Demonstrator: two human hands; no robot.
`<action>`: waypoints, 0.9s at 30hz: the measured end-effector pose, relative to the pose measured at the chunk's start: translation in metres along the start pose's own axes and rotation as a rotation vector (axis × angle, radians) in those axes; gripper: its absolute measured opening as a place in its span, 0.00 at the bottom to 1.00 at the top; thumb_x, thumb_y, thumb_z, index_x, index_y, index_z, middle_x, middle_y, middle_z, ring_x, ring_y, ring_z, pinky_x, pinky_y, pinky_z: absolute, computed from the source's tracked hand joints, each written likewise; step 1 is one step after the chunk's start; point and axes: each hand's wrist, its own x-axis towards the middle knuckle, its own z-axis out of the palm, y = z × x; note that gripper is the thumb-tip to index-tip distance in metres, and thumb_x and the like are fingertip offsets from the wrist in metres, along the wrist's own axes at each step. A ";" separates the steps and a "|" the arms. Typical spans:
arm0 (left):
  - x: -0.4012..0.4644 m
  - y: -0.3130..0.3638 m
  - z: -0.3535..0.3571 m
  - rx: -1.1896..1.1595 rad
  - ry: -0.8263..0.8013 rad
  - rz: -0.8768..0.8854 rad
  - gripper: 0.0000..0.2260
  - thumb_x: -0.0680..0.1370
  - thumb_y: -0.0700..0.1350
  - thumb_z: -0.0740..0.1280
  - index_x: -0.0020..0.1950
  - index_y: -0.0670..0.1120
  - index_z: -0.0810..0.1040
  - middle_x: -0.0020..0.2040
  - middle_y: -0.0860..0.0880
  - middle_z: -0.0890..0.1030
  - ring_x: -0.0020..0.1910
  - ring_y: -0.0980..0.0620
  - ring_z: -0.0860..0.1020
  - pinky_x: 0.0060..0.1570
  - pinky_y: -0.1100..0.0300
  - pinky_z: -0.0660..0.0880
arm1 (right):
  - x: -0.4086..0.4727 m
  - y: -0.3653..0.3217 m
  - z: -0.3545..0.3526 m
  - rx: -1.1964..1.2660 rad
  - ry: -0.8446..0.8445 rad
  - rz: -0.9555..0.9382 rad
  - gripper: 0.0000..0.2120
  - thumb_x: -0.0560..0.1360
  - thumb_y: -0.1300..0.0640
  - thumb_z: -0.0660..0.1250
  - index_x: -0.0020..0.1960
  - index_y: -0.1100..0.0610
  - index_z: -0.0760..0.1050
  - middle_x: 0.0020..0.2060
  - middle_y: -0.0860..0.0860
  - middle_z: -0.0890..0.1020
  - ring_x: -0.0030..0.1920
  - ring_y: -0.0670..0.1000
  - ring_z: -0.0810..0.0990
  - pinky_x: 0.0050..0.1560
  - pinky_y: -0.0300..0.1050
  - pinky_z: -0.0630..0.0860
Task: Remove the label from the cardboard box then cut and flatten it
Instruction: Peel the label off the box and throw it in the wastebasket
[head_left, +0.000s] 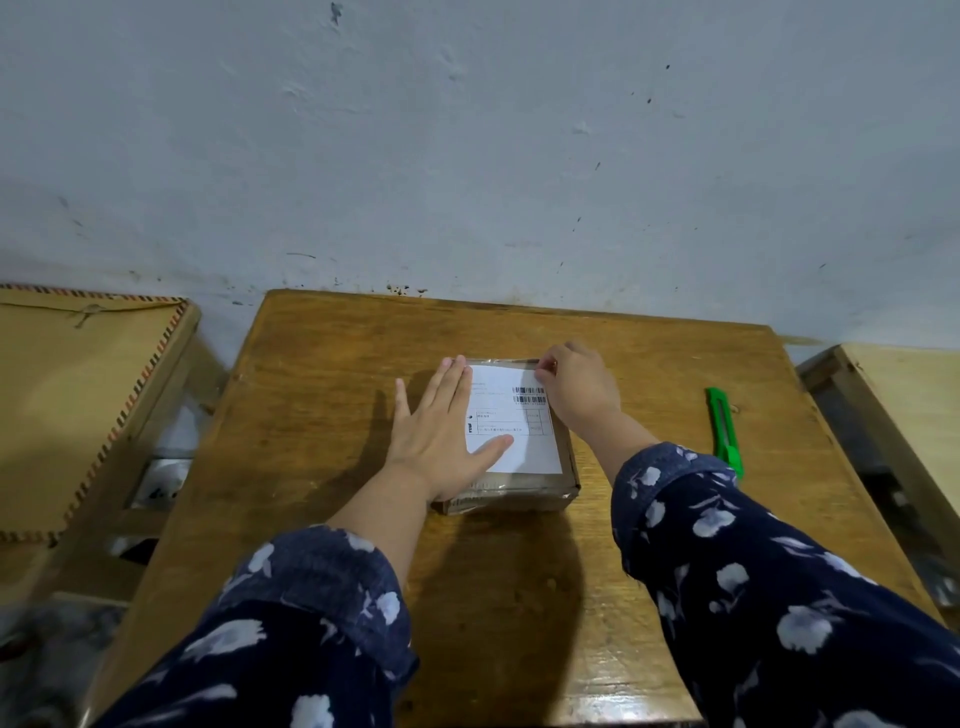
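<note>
I am pressing my left hand (441, 431), fingers spread, flat on the box (519, 488) mid-bench (322, 364). My right hand (576, 387) is pinching the label (511, 415) at its far right corner, nearest that grip.

The left hand (441, 436) lies flat, fingers spread, on the cardboard box (511, 491), its thumb across the white label (514, 426). The right hand (579, 387) pinches at the label's far corner, beside the barcode. Well to the right of that hand, a green box cutter (723, 431) rests on the wooden table (322, 374). Both sleeves are dark blue with pale flowers.
</note>
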 end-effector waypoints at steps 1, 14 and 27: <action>0.000 0.000 0.000 0.004 0.002 -0.001 0.43 0.74 0.71 0.47 0.78 0.47 0.38 0.78 0.52 0.36 0.76 0.55 0.33 0.72 0.37 0.35 | 0.002 -0.001 -0.001 -0.017 -0.013 0.004 0.09 0.78 0.54 0.61 0.54 0.56 0.77 0.53 0.51 0.76 0.56 0.54 0.72 0.53 0.50 0.72; 0.000 0.000 -0.001 0.004 -0.002 -0.002 0.43 0.74 0.72 0.47 0.78 0.47 0.37 0.78 0.52 0.35 0.76 0.55 0.33 0.72 0.37 0.36 | -0.003 -0.005 0.008 -0.356 0.013 -0.084 0.13 0.78 0.60 0.54 0.59 0.55 0.72 0.55 0.51 0.74 0.57 0.53 0.69 0.55 0.49 0.62; 0.001 0.001 -0.003 0.011 -0.016 -0.015 0.45 0.72 0.74 0.48 0.78 0.47 0.38 0.79 0.52 0.37 0.76 0.55 0.35 0.72 0.37 0.36 | -0.021 -0.028 -0.018 -0.144 -0.312 0.002 0.13 0.78 0.61 0.52 0.40 0.51 0.70 0.48 0.50 0.73 0.51 0.52 0.70 0.53 0.51 0.59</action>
